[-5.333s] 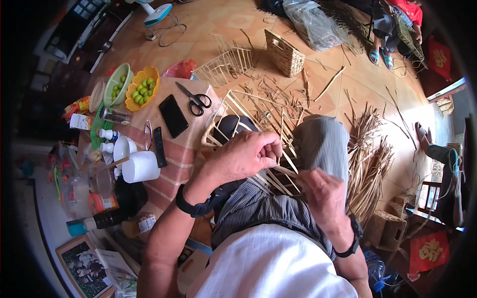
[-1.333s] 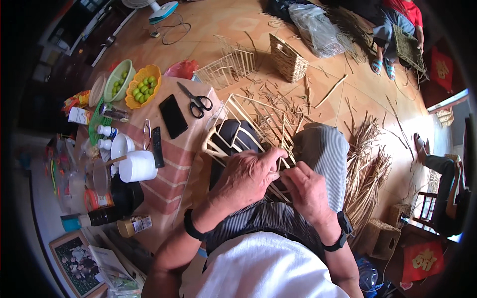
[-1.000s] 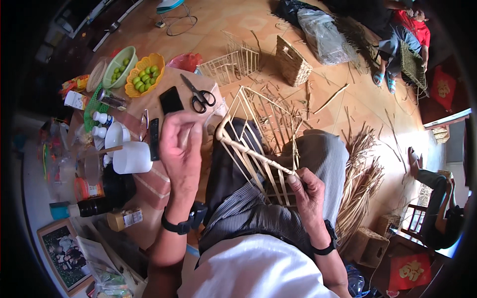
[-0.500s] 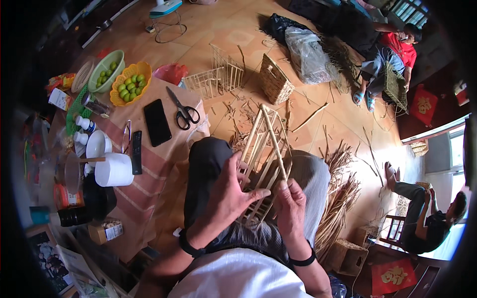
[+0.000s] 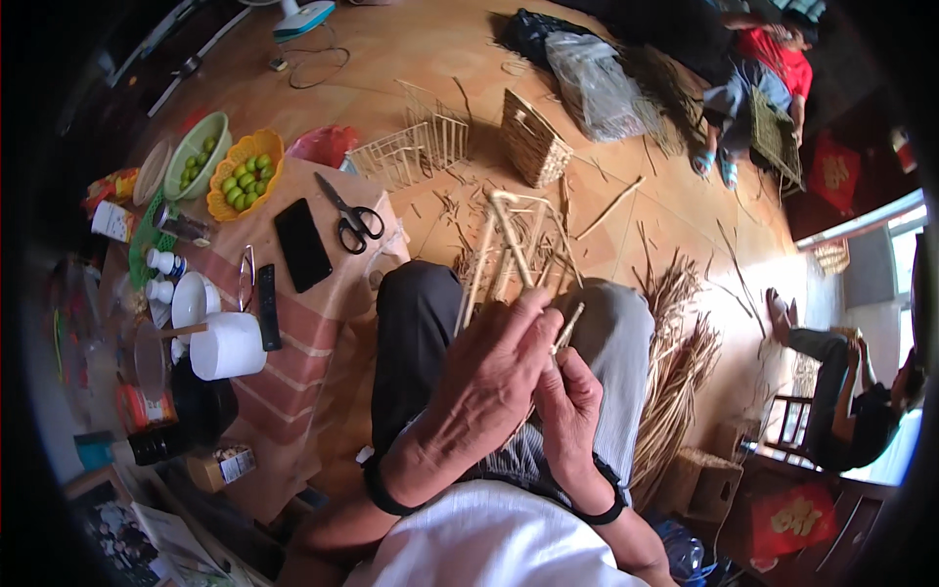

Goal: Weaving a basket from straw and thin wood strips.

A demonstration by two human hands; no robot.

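A small open frame of pale wooden sticks (image 5: 476, 274) rests between my knees, its far end pointing away from me. Wound over its far bar is a plant-fibre strand (image 5: 514, 243), which slants back toward my hands. My left hand (image 5: 489, 377) is closed over the strand and the near part of the frame, its fingers mostly hidden behind its back. Close against it, my right hand (image 5: 569, 396) pinches the strand between thumb and forefinger. A short strand end pokes up between the two hands. The frame's near end is hidden beneath them.
At my left, a cloth-covered table (image 5: 293, 362) holds scissors (image 5: 352, 217), a phone (image 5: 303, 245) and a yellow fruit bowl (image 5: 217, 201). Dried stalks (image 5: 675, 382) lie by my right knee. Ahead are a woven basket (image 5: 536, 139) and stick frames (image 5: 411, 152). Two people (image 5: 773, 68) sit at right.
My left hand has moved right and forward, from the frame's left side onto the strand beside my right hand. The strand, formerly stretched long toward my right hand, is now partly covered.
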